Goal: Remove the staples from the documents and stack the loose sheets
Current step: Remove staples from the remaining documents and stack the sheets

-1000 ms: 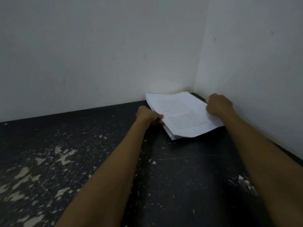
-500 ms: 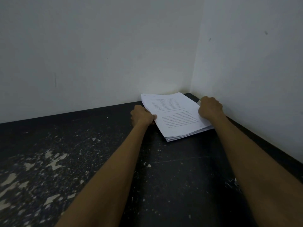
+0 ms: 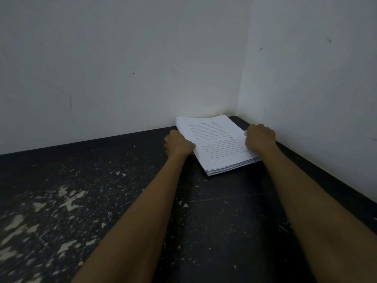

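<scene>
A thick stack of white printed sheets [image 3: 214,144] lies on the dark tabletop [image 3: 214,211] in the far corner where two walls meet. My left hand [image 3: 178,145] grips the stack's left edge with curled fingers. My right hand [image 3: 260,137] grips its right edge, the fingers curled over the top sheet. Both arms reach forward from the bottom of the view. No staple or staple remover can be made out.
White walls [image 3: 122,68] close the table at the back and along the right side. The tabletop's paint is chipped in pale patches [image 3: 40,211] at the left. Small pale specks [image 3: 284,226] lie near the right arm.
The stack has slid a little towards the back corner between both hands, and its sheets sit more evenly squared than a second ago. Both hands stayed on its edges.
</scene>
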